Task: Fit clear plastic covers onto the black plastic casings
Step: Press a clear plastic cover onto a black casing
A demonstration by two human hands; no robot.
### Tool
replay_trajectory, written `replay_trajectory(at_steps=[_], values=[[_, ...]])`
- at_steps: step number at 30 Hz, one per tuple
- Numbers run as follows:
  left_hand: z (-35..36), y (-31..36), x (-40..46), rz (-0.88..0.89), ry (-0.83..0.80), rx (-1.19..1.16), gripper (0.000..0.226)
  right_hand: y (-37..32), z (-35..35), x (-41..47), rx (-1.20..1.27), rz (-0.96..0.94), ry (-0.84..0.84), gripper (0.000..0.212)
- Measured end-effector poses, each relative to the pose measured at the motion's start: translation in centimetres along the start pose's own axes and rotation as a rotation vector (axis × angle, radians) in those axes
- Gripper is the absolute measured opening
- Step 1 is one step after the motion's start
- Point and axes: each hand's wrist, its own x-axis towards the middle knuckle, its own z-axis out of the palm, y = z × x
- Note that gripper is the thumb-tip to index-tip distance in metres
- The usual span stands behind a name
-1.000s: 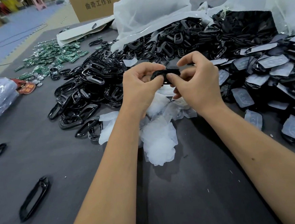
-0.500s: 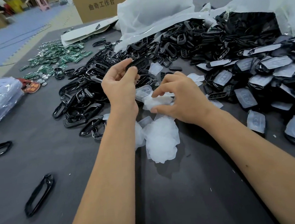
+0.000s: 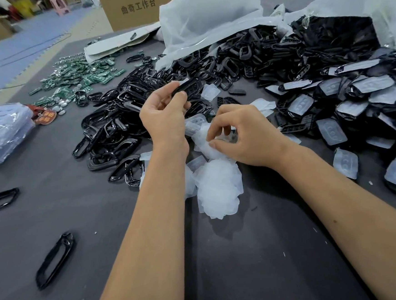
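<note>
Casing (image 3: 188,87), one black plastic piece, sits pinched between the thumb and curled fingers (image 3: 180,96) of the left hand (image 3: 163,117), raised above the middle of the table (image 3: 43,209). The right hand (image 3: 243,136) is lower and just beside it, its thumb and forefinger closed on a clear cover (image 3: 207,140) at the top of a loose heap of clear covers (image 3: 219,188) near the table's centre. Behind the left hand lies a pile of black casings (image 3: 119,132), spreading toward the far edge under white plastic bags (image 3: 205,14). Toward the right edge lies a heap of covered casings (image 3: 366,103). Green circuit boards (image 3: 77,76) are scattered near the far left corner, and two single black frames (image 3: 55,260) lie toward the near left.
</note>
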Motion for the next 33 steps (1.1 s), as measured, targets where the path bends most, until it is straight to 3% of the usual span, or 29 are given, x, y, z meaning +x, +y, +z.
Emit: replay_trajectory(at_steps=[4, 19, 24, 30, 33], values=[[0.0, 0.0, -0.1, -0.001, 0.003, 0.001, 0.021, 0.2, -0.1, 0.3, -0.023, 0.051, -0.039, 0.022], [0.0, -0.3, -0.1, -0.006, -0.007, 0.013, 0.021, -0.2, -0.6, 0.4, -0.088, 0.077, -0.215, 0.016], [0.0, -0.4, -0.1, -0.002, -0.030, 0.026, 0.021, 0.0, -0.2, 0.1, -0.023, 0.065, -0.126, 0.021], [1.7, -0.5, -1.4, 0.012, -0.234, 0.026, 0.021, 0.0, -0.5, 0.1, -0.009, 0.067, 0.060, 0.019], [2.2, -0.8, -2.0, 0.006, -0.241, 0.021, 0.020, 0.3, -0.7, 0.2, 0.013, 0.100, 0.082, 0.018]])
